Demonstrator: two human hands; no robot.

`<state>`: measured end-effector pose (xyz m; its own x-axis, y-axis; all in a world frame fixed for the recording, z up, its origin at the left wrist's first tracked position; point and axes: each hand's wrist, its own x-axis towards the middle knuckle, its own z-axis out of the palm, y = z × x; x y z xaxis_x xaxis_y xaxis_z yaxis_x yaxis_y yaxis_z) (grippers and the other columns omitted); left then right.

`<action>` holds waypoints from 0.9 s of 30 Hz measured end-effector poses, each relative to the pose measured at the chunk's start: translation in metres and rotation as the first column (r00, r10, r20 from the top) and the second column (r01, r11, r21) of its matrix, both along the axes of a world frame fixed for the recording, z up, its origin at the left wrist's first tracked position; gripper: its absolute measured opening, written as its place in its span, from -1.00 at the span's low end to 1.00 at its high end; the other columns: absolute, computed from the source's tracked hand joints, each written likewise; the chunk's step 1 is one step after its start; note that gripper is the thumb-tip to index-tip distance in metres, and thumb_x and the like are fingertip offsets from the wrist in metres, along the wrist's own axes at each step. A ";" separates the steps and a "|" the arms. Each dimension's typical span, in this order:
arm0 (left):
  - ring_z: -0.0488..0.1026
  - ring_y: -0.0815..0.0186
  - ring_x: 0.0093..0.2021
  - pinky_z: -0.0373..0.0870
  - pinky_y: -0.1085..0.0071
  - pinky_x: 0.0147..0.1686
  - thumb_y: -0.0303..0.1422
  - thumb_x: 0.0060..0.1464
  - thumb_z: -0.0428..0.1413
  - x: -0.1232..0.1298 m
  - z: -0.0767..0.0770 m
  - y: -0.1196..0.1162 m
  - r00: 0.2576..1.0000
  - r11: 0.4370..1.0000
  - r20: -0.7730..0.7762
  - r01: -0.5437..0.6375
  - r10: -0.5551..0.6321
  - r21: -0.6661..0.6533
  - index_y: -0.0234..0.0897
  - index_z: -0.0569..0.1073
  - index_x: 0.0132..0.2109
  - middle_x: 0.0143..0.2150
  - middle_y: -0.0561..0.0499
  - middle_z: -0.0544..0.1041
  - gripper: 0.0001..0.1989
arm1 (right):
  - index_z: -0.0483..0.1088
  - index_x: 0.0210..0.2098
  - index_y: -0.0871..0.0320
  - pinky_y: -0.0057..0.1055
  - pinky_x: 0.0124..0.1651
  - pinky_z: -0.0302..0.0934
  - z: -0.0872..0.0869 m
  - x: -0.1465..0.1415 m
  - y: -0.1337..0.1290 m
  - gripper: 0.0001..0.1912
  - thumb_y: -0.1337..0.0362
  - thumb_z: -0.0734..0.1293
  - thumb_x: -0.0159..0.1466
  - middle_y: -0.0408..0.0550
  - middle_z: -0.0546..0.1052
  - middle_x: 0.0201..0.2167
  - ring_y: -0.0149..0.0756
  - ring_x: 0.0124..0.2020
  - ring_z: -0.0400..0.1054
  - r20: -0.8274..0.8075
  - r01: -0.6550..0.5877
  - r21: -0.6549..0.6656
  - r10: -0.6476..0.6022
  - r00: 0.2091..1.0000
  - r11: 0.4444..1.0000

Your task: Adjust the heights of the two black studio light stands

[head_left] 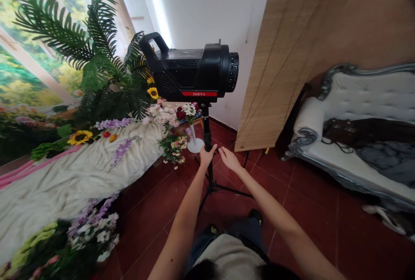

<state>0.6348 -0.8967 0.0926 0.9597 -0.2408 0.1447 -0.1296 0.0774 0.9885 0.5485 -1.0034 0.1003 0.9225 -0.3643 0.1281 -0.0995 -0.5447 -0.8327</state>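
A black studio light (pixel 191 72) with a red ZHEYU label and a rear handle sits on top of a black light stand (pixel 206 126) in front of me. My left hand (pixel 206 155) is wrapped round the stand's pole, well below the lamp. Just right of the pole, my right hand (pixel 228 159) pinches a small dark knob (pixel 218 149) on the stand's collar; the fingers partly cover it. The stand's legs (pixel 223 188) spread out on the red tiled floor below my hands.
To the left, a cream cloth (pixel 136 150) carries artificial flowers and a sunflower (pixel 80 137), with a palm plant (pixel 97 55) behind. A white flower stand (pixel 195 145) is close behind the pole. A bamboo blind (pixel 269 76) hangs at right, beside a tufted sofa (pixel 366 94).
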 end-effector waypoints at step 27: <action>0.36 0.36 -0.42 0.29 0.45 -0.34 -0.08 -0.12 0.17 0.005 0.001 0.008 0.998 0.993 -0.029 0.060 -0.057 0.106 -0.32 0.39 -0.37 -0.46 0.03 0.43 -0.64 | 0.19 -0.63 0.16 -0.53 -0.69 -0.18 0.024 0.023 0.007 -0.64 0.58 0.00 0.18 -0.26 0.27 -0.82 -0.51 -0.84 -0.13 -0.040 0.058 0.865 0.048 0.998 -0.498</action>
<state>0.6399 -0.8889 0.0933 0.9467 -0.3094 0.0900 -0.1018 -0.0222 0.9946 0.5717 -0.9959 0.1244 0.9021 0.1143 -0.4161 -0.1489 0.9875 -0.0515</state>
